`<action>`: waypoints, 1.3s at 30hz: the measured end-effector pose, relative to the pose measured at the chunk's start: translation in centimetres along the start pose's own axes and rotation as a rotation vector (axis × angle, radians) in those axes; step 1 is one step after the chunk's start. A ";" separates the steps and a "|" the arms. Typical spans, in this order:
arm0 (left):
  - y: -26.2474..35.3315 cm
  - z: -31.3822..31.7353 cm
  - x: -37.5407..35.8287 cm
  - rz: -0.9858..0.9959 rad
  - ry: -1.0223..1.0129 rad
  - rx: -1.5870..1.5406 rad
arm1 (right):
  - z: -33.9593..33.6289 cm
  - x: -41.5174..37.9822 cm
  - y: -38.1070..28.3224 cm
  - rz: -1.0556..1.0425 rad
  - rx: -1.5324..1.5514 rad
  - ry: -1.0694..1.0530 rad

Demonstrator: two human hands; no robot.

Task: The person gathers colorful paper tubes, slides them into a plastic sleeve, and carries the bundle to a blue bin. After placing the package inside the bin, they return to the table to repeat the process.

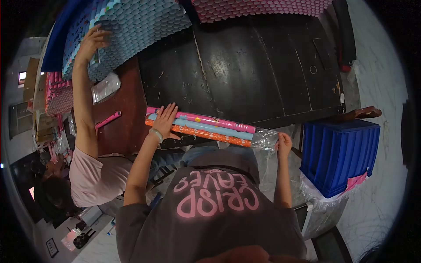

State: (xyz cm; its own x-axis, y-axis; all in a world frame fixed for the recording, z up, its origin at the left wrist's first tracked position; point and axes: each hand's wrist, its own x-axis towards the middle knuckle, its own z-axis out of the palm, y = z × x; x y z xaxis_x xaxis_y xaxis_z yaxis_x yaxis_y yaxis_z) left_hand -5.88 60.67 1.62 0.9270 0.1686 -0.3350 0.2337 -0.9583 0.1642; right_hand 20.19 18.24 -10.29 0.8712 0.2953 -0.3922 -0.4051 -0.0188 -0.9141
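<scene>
Three wrapping paper rolls lie side by side in a clear plastic sleeve: a pink roll [219,122], a light blue roll [215,130] and an orange patterned roll [210,136]. My left hand [165,120] rests across their left part, fingers stretched out and thumb apart. At the other end, the loose clear plastic sleeve [265,138] sticks out past the rolls. My right hand [284,142] is closed in a pinch on its end. The bundle lies along the near edge of the black table [237,65].
A co-worker's hand [93,44] reaches over a big stack of blue rolls [140,30] at upper left. Pink rolls [258,9] are stacked at the back. A single pink roll [108,119] and clear plastic packaging [106,87] lie left. A blue crate [340,153] stands right.
</scene>
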 end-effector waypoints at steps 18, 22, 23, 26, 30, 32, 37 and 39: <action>6.0 3.7 3.5 0.209 0.213 0.009 | -0.1 -1.5 0.8 0.067 -0.155 -0.123; 6.5 3.1 2.9 0.264 0.261 -0.012 | -0.2 -3.1 1.2 0.028 -0.028 -0.061; 7.2 2.9 2.2 0.215 0.331 -0.136 | -0.4 -3.4 0.9 0.075 -0.009 -0.082; 10.1 6.1 -0.1 0.190 0.174 -0.781 | -0.7 -4.5 0.0 0.019 -0.074 -0.004; 15.5 11.9 -0.3 -0.179 -0.738 -1.824 | -2.2 -6.3 -0.6 0.043 -0.053 0.044; 16.8 16.0 -0.1 -0.070 -0.476 -2.496 | -3.7 -7.3 -0.8 0.137 -0.034 0.067; 18.2 14.5 1.9 -0.167 -0.184 -2.991 | -6.9 -12.4 -0.1 0.078 -0.015 0.192; 19.6 14.3 1.8 -0.425 -0.069 -2.866 | -8.8 -15.9 0.4 0.086 0.025 0.255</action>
State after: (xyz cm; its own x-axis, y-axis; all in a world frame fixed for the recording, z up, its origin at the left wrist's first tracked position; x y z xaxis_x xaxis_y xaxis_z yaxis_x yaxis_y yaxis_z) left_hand -3.79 38.89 -9.03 0.8039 0.0833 -0.5889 -0.0826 0.9962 0.0281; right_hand 8.63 5.09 -5.33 0.8737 0.0437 -0.4844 -0.4845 -0.0092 -0.8747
